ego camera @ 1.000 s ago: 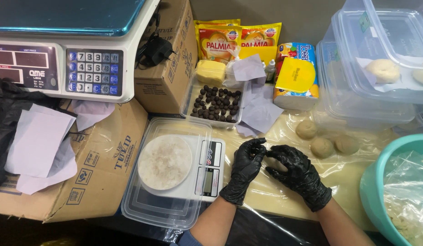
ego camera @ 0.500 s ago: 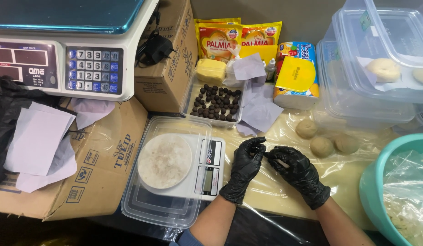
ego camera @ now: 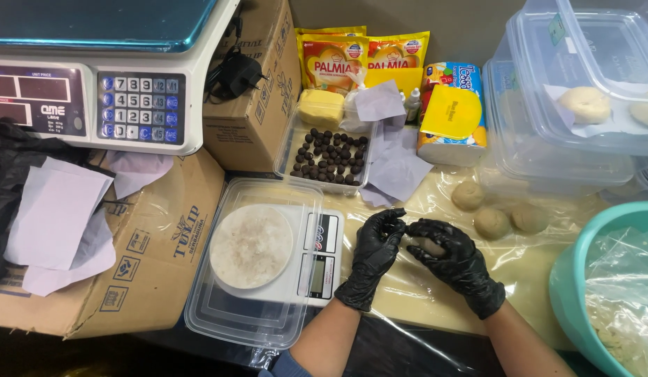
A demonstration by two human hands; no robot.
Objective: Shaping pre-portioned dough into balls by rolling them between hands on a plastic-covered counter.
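Since half a second ago, the two gloved hands have come together: the gap between them has shut, and the right hand [ego camera: 453, 262] now cups a pale dough piece [ego camera: 430, 245] that was not visible then. The left hand [ego camera: 373, 255] has moved in toward three o'clock, so that its fingers [ego camera: 392, 222] curl over the dough from the nine o'clock side and touch the right hand's fingers [ego camera: 425, 229]. Nothing else on the counter [ego camera: 414, 293] has shifted.

The dough piece sits in the hollow of the right hand, mostly covered; only a small patch of it shows between the black fingers of both hands. The right hand's fingers are closed around it from three o'clock, and the left hand's fingers are bent and pressed against it from the other side.

At one o'clock from the hands lie three dough balls [ego camera: 491, 222] on the plastic-covered counter. At nine o'clock stands a small kitchen scale [ego camera: 317, 258] bearing a floury round plate [ego camera: 251, 246]. At eleven o'clock is a clear tray of dark round balls [ego camera: 329, 157].
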